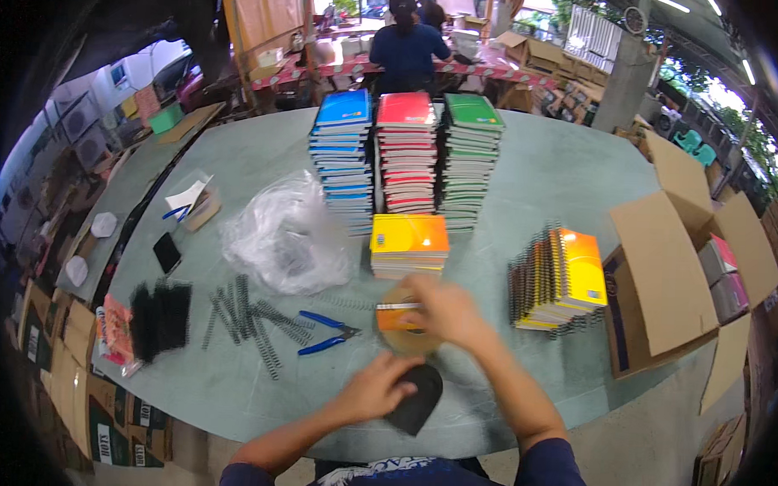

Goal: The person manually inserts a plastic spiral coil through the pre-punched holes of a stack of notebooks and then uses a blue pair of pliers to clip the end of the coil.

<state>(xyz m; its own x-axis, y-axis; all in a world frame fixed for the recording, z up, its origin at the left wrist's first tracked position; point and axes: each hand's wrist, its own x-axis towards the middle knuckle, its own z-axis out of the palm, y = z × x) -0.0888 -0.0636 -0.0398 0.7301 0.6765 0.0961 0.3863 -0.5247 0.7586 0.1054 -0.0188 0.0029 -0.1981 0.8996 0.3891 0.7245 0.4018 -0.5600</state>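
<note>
A small orange notebook (392, 318) lies on a roundish tan piece (411, 342) in front of me. My right hand (446, 312) is closed at the notebook's right side, slightly blurred, and its fingertips partly cover it. A thin spiral coil (344, 302) reaches left from the notebook's upper edge. My left hand (377, 388) is just below, thumb and forefinger apart, touching a black piece with a rounded end (419, 403). Blue-handled pliers (321, 333) lie open to the left. Behind the notebook stands a short stack of orange-yellow notebooks (409, 246).
Tall stacks of blue (341, 156), red (406, 158) and green notebooks (471, 160) stand beyond. Loose coils (253, 320), black coil bundles (159, 319), clear plastic (286, 235) and a phone (167, 253) lie left. Coil-bound notebooks (559, 279) and an open carton (662, 287) stand right. A person (404, 51) is beyond.
</note>
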